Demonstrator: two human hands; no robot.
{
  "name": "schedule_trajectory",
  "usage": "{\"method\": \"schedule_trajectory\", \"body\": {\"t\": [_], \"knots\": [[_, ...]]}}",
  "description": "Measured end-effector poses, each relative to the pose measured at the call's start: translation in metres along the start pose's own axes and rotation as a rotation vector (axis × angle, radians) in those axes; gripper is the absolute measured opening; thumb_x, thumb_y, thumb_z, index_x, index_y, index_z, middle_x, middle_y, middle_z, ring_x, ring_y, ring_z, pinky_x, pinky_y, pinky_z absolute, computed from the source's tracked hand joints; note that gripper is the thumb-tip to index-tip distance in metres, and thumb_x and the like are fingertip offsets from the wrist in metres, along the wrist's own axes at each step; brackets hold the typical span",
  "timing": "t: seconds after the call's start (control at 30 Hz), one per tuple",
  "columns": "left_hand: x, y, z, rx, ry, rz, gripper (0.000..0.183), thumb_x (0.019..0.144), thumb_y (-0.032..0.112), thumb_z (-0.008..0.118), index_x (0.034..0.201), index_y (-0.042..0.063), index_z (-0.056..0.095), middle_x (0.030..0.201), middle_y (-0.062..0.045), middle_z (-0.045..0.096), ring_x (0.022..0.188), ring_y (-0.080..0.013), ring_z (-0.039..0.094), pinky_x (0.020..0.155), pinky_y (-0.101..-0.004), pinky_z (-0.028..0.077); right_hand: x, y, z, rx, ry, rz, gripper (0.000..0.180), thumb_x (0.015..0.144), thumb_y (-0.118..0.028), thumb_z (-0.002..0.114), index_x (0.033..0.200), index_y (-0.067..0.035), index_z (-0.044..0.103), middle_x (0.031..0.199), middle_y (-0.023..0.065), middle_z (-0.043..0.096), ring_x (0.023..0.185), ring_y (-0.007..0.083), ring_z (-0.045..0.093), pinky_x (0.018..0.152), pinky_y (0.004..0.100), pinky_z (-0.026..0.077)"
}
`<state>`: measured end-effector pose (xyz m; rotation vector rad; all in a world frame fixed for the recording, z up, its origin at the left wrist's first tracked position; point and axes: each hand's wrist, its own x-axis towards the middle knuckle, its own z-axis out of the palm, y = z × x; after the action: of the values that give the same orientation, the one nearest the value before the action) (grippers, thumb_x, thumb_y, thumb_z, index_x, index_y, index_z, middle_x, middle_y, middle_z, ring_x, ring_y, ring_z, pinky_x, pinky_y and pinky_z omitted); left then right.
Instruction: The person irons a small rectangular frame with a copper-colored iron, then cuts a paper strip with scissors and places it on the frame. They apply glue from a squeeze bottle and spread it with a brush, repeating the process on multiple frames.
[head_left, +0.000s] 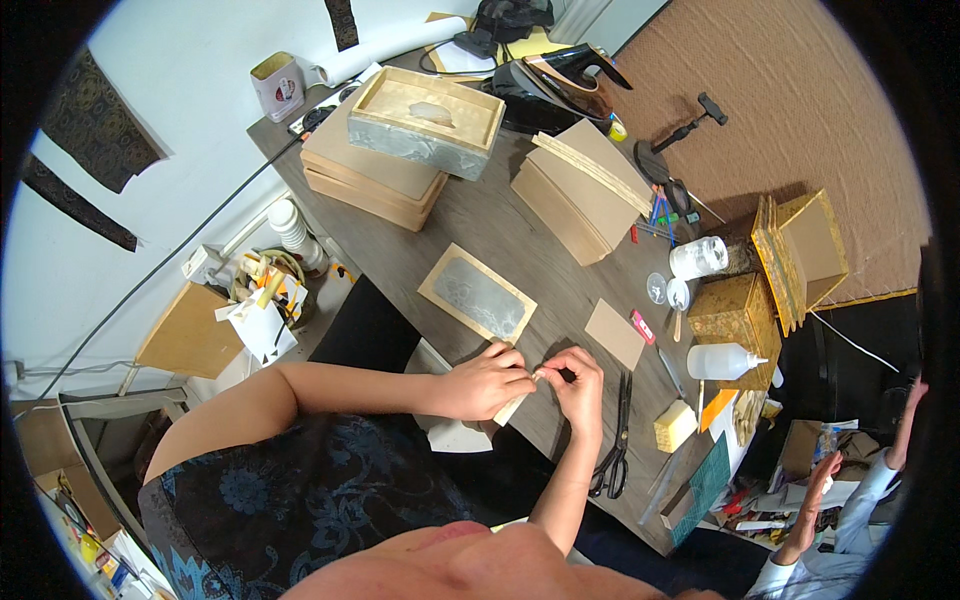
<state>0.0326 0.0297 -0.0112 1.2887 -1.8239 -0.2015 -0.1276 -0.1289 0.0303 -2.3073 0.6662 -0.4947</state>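
At the table's near edge, my left hand (487, 381) grips a narrow cream-coloured strip (511, 409), whose lower end juts out below the fingers. The thumb and forefinger of my right hand (576, 379) pinch the strip's upper end. Just beyond my left hand lies a flat rectangular panel (480, 292) with a grey marbled centre and a cream border. A small beige board (615, 334) lies beyond my right hand, with a pink-cased item (642, 327) at its edge. Black-handled scissors (616, 457) lie to the right of my right forearm. The strip's material cannot be told.
Stacked boards (367, 187) carry a marbled box (420, 142) at the back left. More boards (570, 195), an iron (555, 82), a glass jar (697, 257), a squeeze bottle (724, 361), a sponge (675, 426) and patterned boxes (739, 319) stand around. Another person's hands show at lower right.
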Motion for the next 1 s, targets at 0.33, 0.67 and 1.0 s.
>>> {"method": "schedule_trajectory", "body": {"t": [0.33, 0.67, 1.0], "knots": [[0.000, 0.000, 0.001, -0.037, -0.003, -0.007, 0.028, 0.088, 0.009, 0.067, 0.115, 0.001, 0.073, 0.106, -0.009, 0.069, 0.107, -0.0285, 0.059, 0.100, -0.0414, 0.046, 0.000, -0.002, 0.000, 0.004, -0.006, 0.049, 0.020, 0.071, -0.006, 0.091, 0.082, -0.003, 0.075, 0.080, 0.0054, 0.070, 0.079, 0.0244, 0.067, 0.079, 0.0379, 0.049], [0.031, -0.023, -0.117, -0.082, 0.278, 0.067, 0.058, 0.085, 0.019, 0.082, 0.137, 0.008, 0.062, 0.136, -0.014, 0.061, 0.127, -0.0353, 0.057, 0.112, -0.0507, 0.043, 0.002, 0.002, 0.004, 0.024, -0.004, -0.009, 0.019, 0.071, -0.002, 0.090, 0.082, -0.001, 0.075, 0.079, 0.0062, 0.068, 0.077, 0.0218, 0.065, 0.074, 0.0350, 0.050], [0.055, -0.193, -0.379, 0.317, -0.297, -0.353, 0.129, 0.063, 0.041, 0.094, 0.170, 0.019, 0.025, 0.149, -0.019, 0.044, 0.144, -0.0400, 0.041, 0.124, -0.0493, 0.034, -0.001, 0.004, 0.007, 0.045, 0.021, 0.056, 0.019, 0.070, -0.004, 0.090, 0.082, -0.004, 0.075, 0.080, 0.0052, 0.070, 0.080, 0.0241, 0.066, 0.077, 0.0376, 0.049]]}}
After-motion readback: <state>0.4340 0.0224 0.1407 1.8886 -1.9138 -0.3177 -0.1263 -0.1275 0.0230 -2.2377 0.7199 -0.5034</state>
